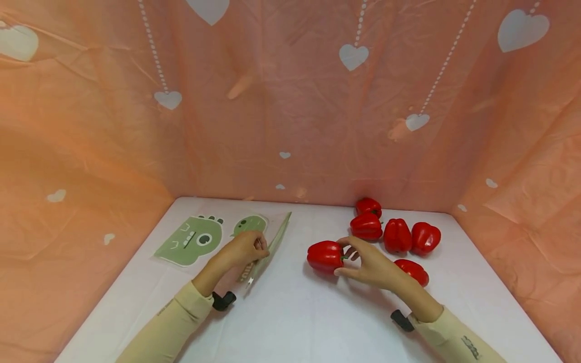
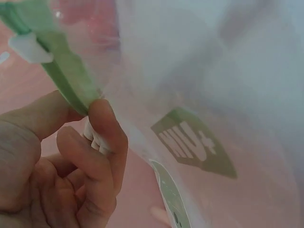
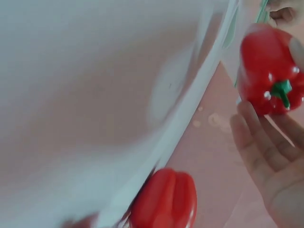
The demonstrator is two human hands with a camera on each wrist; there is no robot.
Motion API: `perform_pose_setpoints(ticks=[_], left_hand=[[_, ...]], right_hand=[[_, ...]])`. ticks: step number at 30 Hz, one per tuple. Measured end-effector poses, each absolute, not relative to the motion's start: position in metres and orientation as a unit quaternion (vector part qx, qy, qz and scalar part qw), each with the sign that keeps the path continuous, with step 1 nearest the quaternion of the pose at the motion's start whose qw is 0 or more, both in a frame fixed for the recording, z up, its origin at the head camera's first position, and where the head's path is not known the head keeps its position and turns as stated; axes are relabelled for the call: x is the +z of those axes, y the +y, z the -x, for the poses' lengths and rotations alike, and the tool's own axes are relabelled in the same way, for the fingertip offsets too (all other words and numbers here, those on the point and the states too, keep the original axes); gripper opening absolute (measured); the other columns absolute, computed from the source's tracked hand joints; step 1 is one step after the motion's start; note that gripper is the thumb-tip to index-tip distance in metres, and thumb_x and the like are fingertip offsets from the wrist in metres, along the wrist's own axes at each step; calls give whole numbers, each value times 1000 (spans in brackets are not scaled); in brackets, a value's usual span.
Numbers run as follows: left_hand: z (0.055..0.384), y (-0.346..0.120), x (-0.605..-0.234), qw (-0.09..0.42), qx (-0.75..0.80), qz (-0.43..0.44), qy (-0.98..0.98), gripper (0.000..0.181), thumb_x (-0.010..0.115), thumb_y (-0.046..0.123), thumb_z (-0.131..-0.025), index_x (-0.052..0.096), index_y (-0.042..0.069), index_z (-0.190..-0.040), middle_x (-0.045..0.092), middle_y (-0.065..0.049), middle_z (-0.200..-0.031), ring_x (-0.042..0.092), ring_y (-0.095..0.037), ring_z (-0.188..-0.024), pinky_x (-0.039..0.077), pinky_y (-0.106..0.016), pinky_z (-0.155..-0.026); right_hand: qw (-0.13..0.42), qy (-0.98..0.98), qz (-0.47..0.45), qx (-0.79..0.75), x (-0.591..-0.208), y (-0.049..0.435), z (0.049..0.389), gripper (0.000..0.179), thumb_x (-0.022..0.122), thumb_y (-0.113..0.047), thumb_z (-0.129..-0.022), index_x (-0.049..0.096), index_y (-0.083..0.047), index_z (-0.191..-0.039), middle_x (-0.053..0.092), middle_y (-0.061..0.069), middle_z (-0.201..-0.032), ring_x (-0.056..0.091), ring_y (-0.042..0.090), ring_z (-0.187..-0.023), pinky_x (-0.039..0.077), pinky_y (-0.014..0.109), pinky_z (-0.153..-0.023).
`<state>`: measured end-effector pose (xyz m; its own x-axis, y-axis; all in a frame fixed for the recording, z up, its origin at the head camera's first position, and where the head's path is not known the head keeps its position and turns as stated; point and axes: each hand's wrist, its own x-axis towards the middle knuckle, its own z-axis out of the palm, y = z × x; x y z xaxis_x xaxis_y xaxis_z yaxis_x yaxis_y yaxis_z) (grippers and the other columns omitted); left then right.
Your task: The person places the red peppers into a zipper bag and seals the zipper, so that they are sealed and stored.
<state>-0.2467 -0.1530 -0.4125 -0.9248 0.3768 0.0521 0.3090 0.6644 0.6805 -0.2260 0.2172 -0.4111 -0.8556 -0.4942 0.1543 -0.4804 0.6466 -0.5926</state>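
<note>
To the right of a clear plastic bag (image 1: 190,242) on a white table (image 1: 295,312), a red bell pepper (image 1: 324,255) is gripped by a person's right hand (image 1: 372,262) in the head view. Thumb and fingers are curved around the pepper's stem end, which is turned away from the bag; whether the table is touched by the pepper cannot be told. The bag's right edge is raised and pinched in the grip of the left hand (image 1: 242,249), and green cartoon creatures are printed on its film. Farther right of the bag, past the gripped pepper, five more red peppers (image 1: 397,235) are grouped, the one nearest the person partly covered by the right arm. Beige sleeves (image 1: 172,322) are worn, with a black device (image 1: 224,301) at each wrist. Behind the bag, an orange-pink cloth (image 1: 272,111) patterned with white hearts is hung.

In the left wrist view, the bag's green zip strip (image 2: 61,85) is held between thumb and forefinger, a white slider (image 2: 29,48) fitted on it. Pale letters are printed on a green patch (image 2: 204,147) of the bag; a red blur seen through the film is too hazy to be identified.

In the right wrist view, the gripped pepper is seen near the bag, its green stem (image 3: 281,88) pointed toward the palm. Another of the red peppers is shown farther from the bag.
</note>
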Motion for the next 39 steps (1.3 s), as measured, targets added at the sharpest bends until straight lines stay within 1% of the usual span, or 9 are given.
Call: perform_pose_setpoints(ticks=[4, 9, 11, 16, 22, 27, 33, 39], left_hand=[[246, -153, -414, 46, 365, -197, 909, 13, 77, 5, -94, 66, 5, -87, 62, 1, -73, 55, -8, -65, 48, -26, -63], [245, -153, -414, 45, 354, -199, 913, 14, 77, 6, -95, 64, 7, -88, 62, 2, -73, 56, -8, -63, 47, -27, -64], [245, -152, -414, 47, 351, -197, 914, 15, 76, 7, -95, 64, 8, -88, 61, 2, -72, 57, -8, -61, 46, -27, -63], [245, -152, -413, 58, 353, -192, 914, 15, 76, 10, -97, 63, 10, -89, 61, 3, -72, 60, -10, -59, 46, -27, -59], [246, -150, -414, 63, 346, -194, 916, 15, 77, 12, -97, 63, 11, -91, 61, 4, -73, 62, -10, -59, 47, -28, -60], [245, -147, -413, 56, 341, -197, 918, 15, 77, 13, -96, 64, 11, -91, 62, 4, -74, 61, -9, -60, 47, -29, -61], [246, -144, -412, 53, 340, -185, 921, 14, 77, 13, -96, 63, 12, -92, 62, 4, -75, 61, -9, -62, 47, -28, -60], [245, -142, -411, 36, 332, -183, 925, 13, 76, 15, -96, 64, 14, -91, 61, 6, -76, 58, -8, -65, 46, -29, -61]], right_hand=[[-12, 899, 277, -338, -415, 206, 230, 66, 92, -31, -87, 60, -8, -140, 70, 4, -124, 67, 21, -107, 61, 41, -91], [-17, 890, 280, -359, -417, 192, 233, 64, 91, -29, -88, 60, -7, -140, 69, 7, -127, 67, 23, -109, 60, 50, -94], [-17, 887, 281, -366, -418, 187, 235, 64, 90, -29, -88, 60, -7, -140, 69, 7, -128, 67, 24, -109, 60, 51, -95], [-17, 882, 277, -382, -418, 174, 239, 65, 90, -27, -88, 59, -6, -141, 69, 8, -131, 68, 23, -109, 61, 46, -95], [-20, 878, 272, -393, -417, 159, 243, 66, 90, -25, -88, 58, -4, -142, 68, 10, -131, 68, 23, -107, 61, 42, -93], [-34, 872, 275, -403, -416, 147, 248, 64, 90, -23, -88, 59, -4, -141, 69, 11, -132, 68, 24, -107, 61, 44, -93], [-58, 862, 283, -416, -417, 136, 252, 61, 91, -20, -87, 61, -1, -136, 70, 13, -127, 69, 25, -103, 62, 43, -89], [-60, 860, 282, -422, -418, 132, 252, 60, 92, -18, -86, 61, 0, -135, 70, 14, -126, 69, 25, -101, 62, 46, -88]])
